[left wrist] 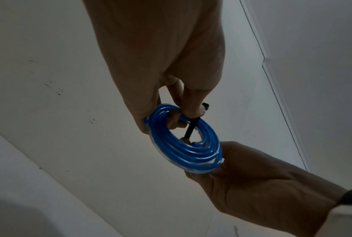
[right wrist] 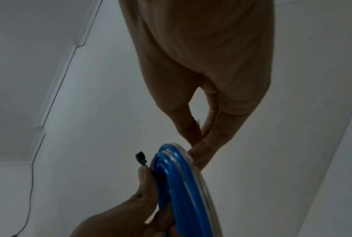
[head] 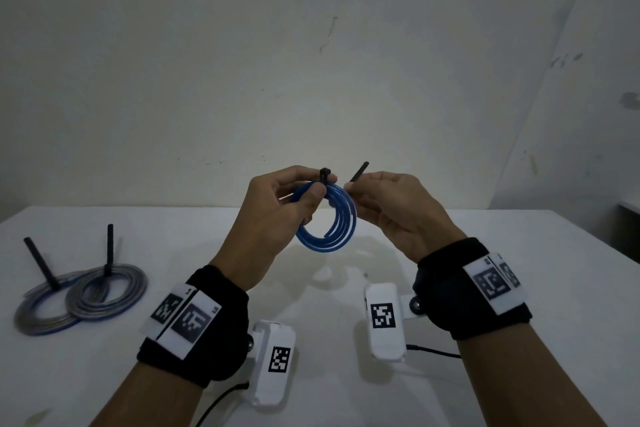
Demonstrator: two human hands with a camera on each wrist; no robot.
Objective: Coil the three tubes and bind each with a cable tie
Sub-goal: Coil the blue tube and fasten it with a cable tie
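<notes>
A blue tube (head: 327,224), wound into a coil, hangs in the air above the white table (head: 502,246). My left hand (head: 320,189) grips the coil's top, thumb in front and fingers behind. A black cable tie (head: 325,172) crosses the coil there, its head sticking up above my left fingers. My right hand (head: 348,189) pinches the tie's tail (head: 359,173), which points up and to the right. In the left wrist view the tie (left wrist: 191,128) passes through the middle of the coil (left wrist: 193,149). In the right wrist view the tie's head (right wrist: 140,158) shows beside the coil (right wrist: 177,184).
Two other coiled tubes lie on the table at the left, a greyish one (head: 107,288) overlapping another (head: 41,314). Each has a black tie with its long tail standing up. A pale wall rises behind the table.
</notes>
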